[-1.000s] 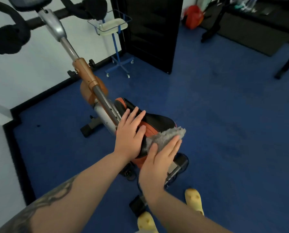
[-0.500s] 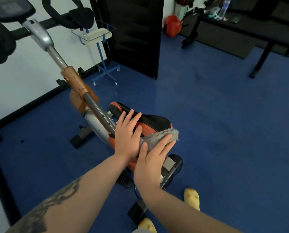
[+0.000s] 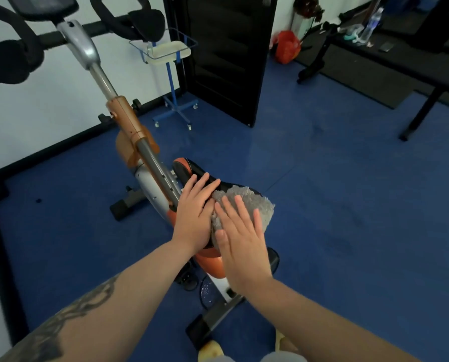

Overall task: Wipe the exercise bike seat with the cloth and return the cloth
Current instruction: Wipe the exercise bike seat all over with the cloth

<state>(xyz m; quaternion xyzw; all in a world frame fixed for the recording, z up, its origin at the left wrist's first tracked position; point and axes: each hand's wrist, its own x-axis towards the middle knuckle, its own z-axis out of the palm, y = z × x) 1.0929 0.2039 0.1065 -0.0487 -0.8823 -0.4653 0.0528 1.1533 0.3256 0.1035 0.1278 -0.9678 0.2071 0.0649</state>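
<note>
Mid-wipe: my right hand (image 3: 240, 241), fingers flat, presses the cloth (image 3: 247, 203) onto the seat (image 3: 192, 168); left hand (image 3: 194, 218), unclenched, steadies it. Next, sweep forward.

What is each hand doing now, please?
Left hand: open, flat on the seat.
Right hand: open, pressing the cloth flat.
</note>
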